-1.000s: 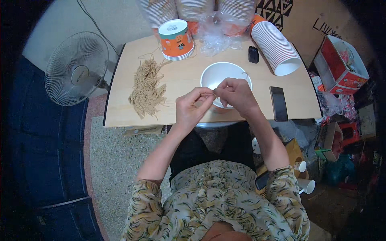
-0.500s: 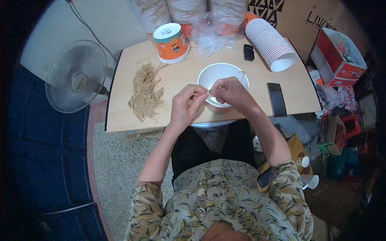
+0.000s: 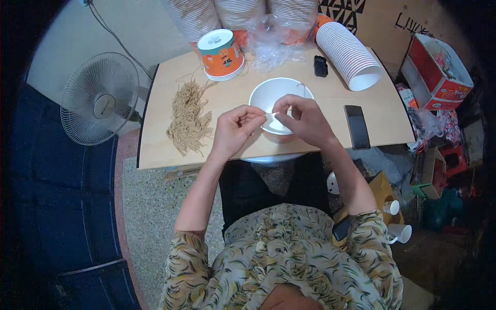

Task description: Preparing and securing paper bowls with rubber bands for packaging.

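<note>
A light wooden table (image 3: 227,93) stands before a pale wall (image 3: 150,36), over speckled floor (image 3: 150,201).

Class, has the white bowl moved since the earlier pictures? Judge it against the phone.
Yes. The white bowl has shifted slightly left: the gap between its rim and the phone is wider now.

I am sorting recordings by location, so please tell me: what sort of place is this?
Probably a home or small workshop corner: a bundle of tan strings and nested paper buckets share a table, beside a fan.
</note>
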A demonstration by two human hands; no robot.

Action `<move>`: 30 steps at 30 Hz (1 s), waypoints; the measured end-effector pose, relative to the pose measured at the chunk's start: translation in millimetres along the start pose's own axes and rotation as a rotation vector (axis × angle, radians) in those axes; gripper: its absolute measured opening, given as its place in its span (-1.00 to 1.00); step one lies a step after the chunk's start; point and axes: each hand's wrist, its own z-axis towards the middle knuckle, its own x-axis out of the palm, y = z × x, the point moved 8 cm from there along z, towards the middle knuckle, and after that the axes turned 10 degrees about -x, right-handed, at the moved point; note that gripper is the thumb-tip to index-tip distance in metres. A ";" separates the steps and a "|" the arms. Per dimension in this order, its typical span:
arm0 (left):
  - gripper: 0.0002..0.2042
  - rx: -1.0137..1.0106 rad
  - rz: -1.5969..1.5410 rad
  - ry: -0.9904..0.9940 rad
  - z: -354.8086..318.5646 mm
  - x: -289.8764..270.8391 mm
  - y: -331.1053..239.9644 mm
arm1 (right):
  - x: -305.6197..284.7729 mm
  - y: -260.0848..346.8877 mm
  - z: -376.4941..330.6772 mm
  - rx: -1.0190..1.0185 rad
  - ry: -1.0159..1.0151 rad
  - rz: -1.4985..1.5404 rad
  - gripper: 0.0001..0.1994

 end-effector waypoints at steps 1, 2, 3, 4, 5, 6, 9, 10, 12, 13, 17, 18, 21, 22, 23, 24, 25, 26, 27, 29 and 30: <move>-0.84 0.000 0.014 0.028 0.5 0.7 1.1 | 0.5 7.4 -0.9 -0.061 0.019 -0.087 -0.85; -0.84 -0.001 0.014 0.030 0.8 1.8 1.1 | 2.2 5.5 -3.0 -0.059 0.017 -0.087 -0.85; -0.84 0.015 0.038 0.029 0.7 3.1 -0.4 | 2.8 6.0 -4.6 -0.104 -0.024 -0.119 -0.84; -0.84 0.030 0.062 0.028 0.5 4.5 -1.9 | 2.6 8.4 -5.9 -0.150 -0.064 -0.151 -0.82; -0.84 0.029 0.062 0.027 -0.3 4.6 -1.9 | 4.5 11.7 -5.4 -0.148 -0.063 -0.150 -0.82; -0.85 0.088 0.129 0.008 -2.5 4.6 -6.5 | 6.4 9.9 -4.7 -0.060 -0.045 -0.135 -0.84; -0.88 0.103 0.242 -0.026 -8.4 8.1 -18.8 | 8.6 -3.5 -5.3 0.037 0.012 -0.105 -0.86; -0.90 0.061 0.289 -0.043 -8.6 8.3 -19.0 | 10.6 -7.6 -5.0 0.044 0.052 -0.090 -0.87; -0.89 0.251 0.417 -0.097 -10.0 2.6 -24.8 | 12.5 -5.0 -1.5 0.084 0.075 -0.076 -0.87; -0.89 0.444 0.545 -0.145 -16.8 2.9 -34.0 | 14.4 -6.2 -0.9 0.126 0.094 -0.067 -0.85; -0.87 0.392 0.660 -0.169 -16.2 3.1 -33.4 | 17.8 -15.3 -2.9 0.122 0.097 0.010 -0.85; -0.88 0.355 0.588 -0.128 -13.0 1.7 -27.5 | 21.0 -18.5 -3.1 0.128 0.093 0.069 -0.85; -0.89 0.278 0.459 -0.064 -8.2 -0.6 -14.1 | 26.4 -22.4 -2.4 0.138 0.102 0.126 -0.85; -0.89 0.241 0.403 -0.043 -6.5 -1.2 -9.4 | 27.9 -23.3 -2.1 0.139 0.115 0.124 -0.86; -0.89 0.239 0.403 -0.044 -6.8 -1.6 -9.2 | 29.1 -24.4 -1.5 0.139 0.117 0.125 -0.86; -0.91 0.226 0.353 -0.037 -6.6 -2.3 -8.6 | 29.6 -25.6 -0.7 0.137 0.113 0.116 -0.86; -0.92 0.212 0.302 -0.030 -6.2 -2.9 -7.9 | 29.7 -26.2 0.0 0.135 0.109 0.106 -0.86; -0.92 0.212 0.301 -0.030 -5.7 -2.2 -8.1 | 29.7 -26.4 0.5 0.135 0.110 0.105 -0.86; -0.92 0.192 0.265 -0.036 -4.2 -2.8 -6.9 | 28.8 -27.2 0.8 0.143 0.102 0.098 -0.87; -0.92 0.171 0.228 -0.045 -3.4 -3.7 -6.4 | 29.0 -27.3 0.4 0.151 0.099 0.092 -0.88; -0.92 0.132 0.190 -0.050 -3.0 -5.2 -4.8 | 23.5 -23.9 0.1 0.117 0.024 0.056 -0.90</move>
